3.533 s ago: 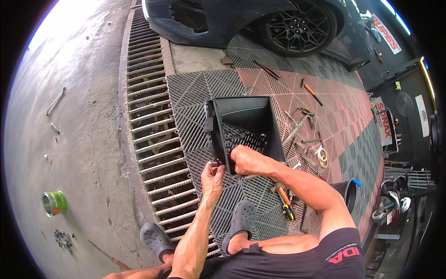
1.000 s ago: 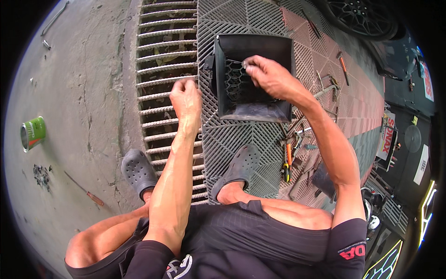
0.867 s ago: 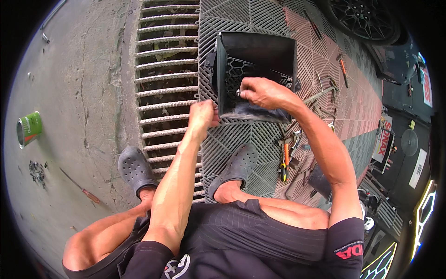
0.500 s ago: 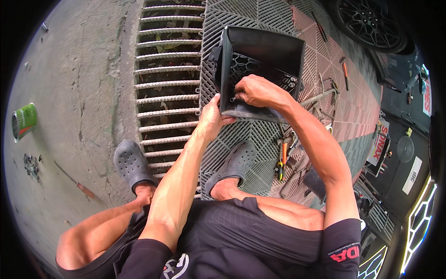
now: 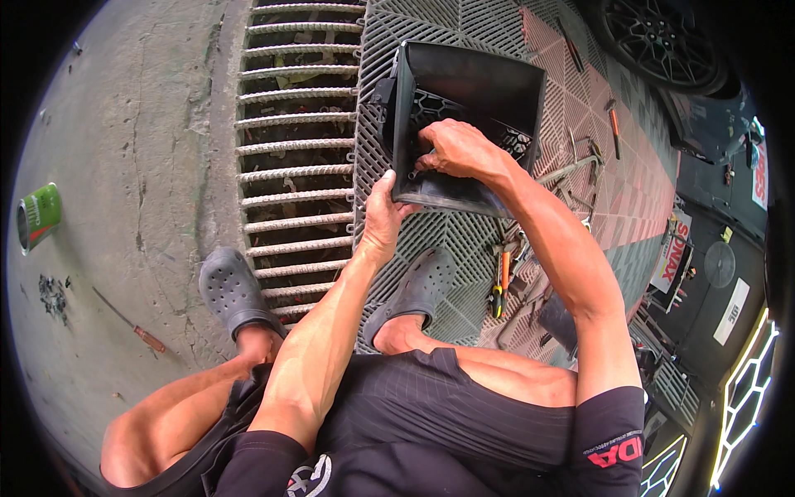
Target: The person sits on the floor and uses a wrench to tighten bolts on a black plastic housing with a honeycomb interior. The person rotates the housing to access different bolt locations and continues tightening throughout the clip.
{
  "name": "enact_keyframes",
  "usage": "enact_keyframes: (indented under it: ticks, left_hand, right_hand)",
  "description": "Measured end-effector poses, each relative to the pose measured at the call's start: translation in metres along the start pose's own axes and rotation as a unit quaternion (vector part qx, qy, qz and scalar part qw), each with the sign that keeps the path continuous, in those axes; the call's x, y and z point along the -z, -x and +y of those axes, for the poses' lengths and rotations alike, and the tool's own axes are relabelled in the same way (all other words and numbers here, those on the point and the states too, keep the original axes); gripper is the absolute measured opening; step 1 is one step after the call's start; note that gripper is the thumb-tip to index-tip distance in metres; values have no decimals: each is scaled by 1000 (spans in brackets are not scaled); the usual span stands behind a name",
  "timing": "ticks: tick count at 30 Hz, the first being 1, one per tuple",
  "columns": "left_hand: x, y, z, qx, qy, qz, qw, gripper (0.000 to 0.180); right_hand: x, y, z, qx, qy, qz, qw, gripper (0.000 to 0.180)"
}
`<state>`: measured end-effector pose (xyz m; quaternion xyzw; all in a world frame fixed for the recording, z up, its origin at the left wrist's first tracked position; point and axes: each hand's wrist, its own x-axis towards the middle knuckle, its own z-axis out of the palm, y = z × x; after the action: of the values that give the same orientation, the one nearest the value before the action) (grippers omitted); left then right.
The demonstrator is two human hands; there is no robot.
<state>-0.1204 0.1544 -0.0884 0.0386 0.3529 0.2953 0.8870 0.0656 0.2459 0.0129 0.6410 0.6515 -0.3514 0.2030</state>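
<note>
A black plastic box-shaped part (image 5: pixel 472 70) with honeycomb mesh inside is in front of me, its hollow side facing up. My left hand (image 5: pixel 383 217) grips its near left corner, thumb along the outer wall and fingers under the near edge. My right hand (image 5: pixel 457 151) reaches into the hollow with its fingers curled together near the left inner wall. A small shiny bit shows by those fingertips, but what they hold is hidden. The part is over the ribbed floor tiles, beyond my feet.
A rebar drain grate (image 5: pixel 298 174) runs left of the part. Hammers and other tools lie to the right, with an orange-handled hammer (image 5: pixel 614 130) farther off. A green can (image 5: pixel 39 217) and a screwdriver (image 5: pixel 149 337) are far left; a car wheel (image 5: pixel 658 41) stands far right.
My right hand has shifted slightly up and its fingers have turned inside the black part. My left hand keeps its hold on the corner.
</note>
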Motion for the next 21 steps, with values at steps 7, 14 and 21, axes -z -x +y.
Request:
enact_keyframes:
  ticks: [7,14,21]
  left_hand:
    - [19,-17,-17,-27,-42,56,997,54]
    - [1,-14,-5,-10,-106,72,992,85]
    - [-35,18,27,-65,-240,101,963,114]
  right_hand:
    - [-17,24,-4,-65,-50,-53,995,34]
    - [-32,38,0,-52,-101,-18,993,30]
    - [-29,36,8,-33,-69,-26,997,36]
